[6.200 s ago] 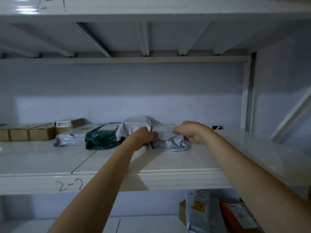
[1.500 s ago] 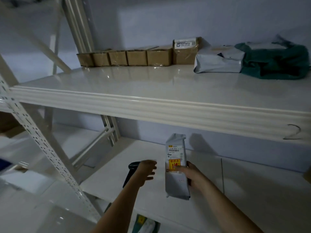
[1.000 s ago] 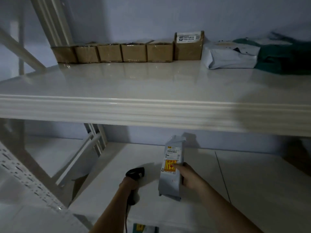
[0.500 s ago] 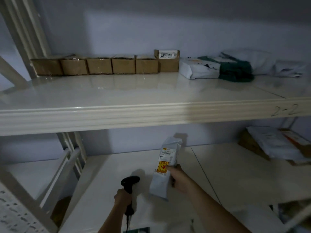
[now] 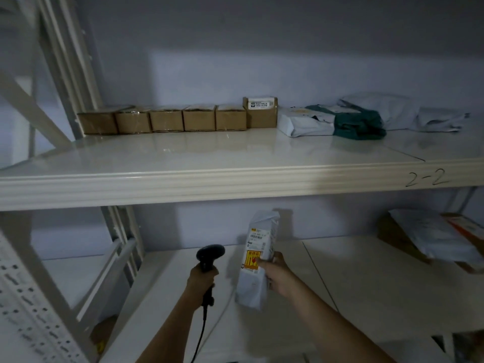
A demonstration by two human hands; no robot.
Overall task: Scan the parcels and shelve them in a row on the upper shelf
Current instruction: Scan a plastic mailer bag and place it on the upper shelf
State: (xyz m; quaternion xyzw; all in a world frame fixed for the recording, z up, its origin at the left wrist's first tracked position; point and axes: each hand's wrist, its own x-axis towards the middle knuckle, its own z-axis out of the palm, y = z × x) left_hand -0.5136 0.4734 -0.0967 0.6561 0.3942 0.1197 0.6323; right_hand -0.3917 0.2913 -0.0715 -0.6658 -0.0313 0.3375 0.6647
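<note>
My right hand (image 5: 275,275) grips a grey mailer parcel (image 5: 255,268) upright over the lower shelf (image 5: 366,281), its white label and yellow sticker facing me. My left hand (image 5: 203,280) is closed around the handle of a black barcode scanner (image 5: 210,255), held just left of the parcel with its cable hanging down. On the upper shelf (image 5: 209,176), a row runs along the back: several brown boxes (image 5: 165,121), a taller labelled box (image 5: 260,112), a white mailer (image 5: 305,123), a green mailer (image 5: 358,123) and grey mailers (image 5: 408,112).
The upper shelf's front edge is marked "2-2" (image 5: 427,178). A pile of parcels (image 5: 434,238) lies at the right end of the lower shelf. White slotted uprights and braces (image 5: 39,305) stand at the left.
6.2 s ago both hands set a grey mailer into the upper row. Since then my right hand holds a new mailer low, and my left hand picked up the scanner and raised it beside the parcel.
</note>
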